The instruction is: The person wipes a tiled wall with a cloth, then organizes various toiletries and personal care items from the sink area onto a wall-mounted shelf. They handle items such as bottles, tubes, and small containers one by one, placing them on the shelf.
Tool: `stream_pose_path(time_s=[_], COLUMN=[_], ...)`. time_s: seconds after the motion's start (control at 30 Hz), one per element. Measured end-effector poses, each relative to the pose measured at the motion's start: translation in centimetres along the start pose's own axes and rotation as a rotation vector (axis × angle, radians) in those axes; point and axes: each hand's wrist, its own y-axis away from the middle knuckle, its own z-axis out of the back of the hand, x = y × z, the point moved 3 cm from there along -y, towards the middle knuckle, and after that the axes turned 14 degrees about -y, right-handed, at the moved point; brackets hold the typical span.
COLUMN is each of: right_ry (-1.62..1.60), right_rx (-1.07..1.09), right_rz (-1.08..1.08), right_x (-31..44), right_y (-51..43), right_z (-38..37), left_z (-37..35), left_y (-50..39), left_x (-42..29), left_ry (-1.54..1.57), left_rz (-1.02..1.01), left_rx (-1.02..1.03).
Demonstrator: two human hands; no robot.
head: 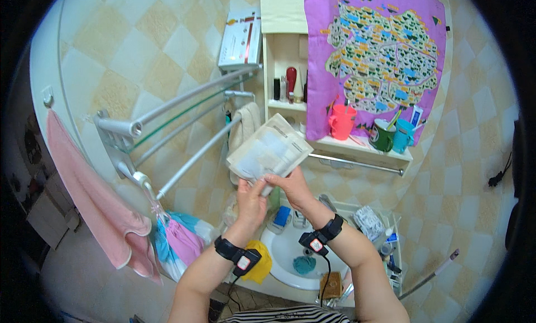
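Both of my hands grip a flat, pale packet (270, 149) that bears writing, raised above the back of the washbasin (282, 249). My left hand (251, 201) pinches its lower left edge, thumb on top. From the right, my right hand (295, 189) holds the lower edge, its thumb close to the left one; the fingers beneath are hidden. A teal scrubbing cloth (304, 264) lies in the basin by the drain. Behind the packet hangs a beige towel (245, 122), partly covered by it.
A glass shelf with metal rails (188, 92) juts out at left. Cups with toothbrushes (343, 122) stand on the cabinet ledge (360, 149) before a purple printed cloth (385, 63). A pink towel (92, 189) hangs far left. Toiletries (387, 249) crowd the counter's right side.
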Motion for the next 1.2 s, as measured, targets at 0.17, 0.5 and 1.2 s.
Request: stream_pose_path(time_s=[0.17, 0.5, 1.2], right_ry=[0.136, 0.717, 1.454], right_rx=[-0.068, 0.028, -0.292], right_rz=[0.245, 0.675, 0.271], right_x=[4.9, 17.2, 9.3], right_y=[-3.2, -20.2, -35.0], right_z=[-1.3, -7.4, -9.0], left_z=[-2.1, 1.4, 10.6], left_y=[-0.3, 3.6, 6.3], left_x=[-2.4, -2.3, -3.9], left_ry=[-0.03, -0.315, -0.453], left_rz=[-0.061, 0.165, 0.368], left_rx=[0.183, 0.282, 0.108])
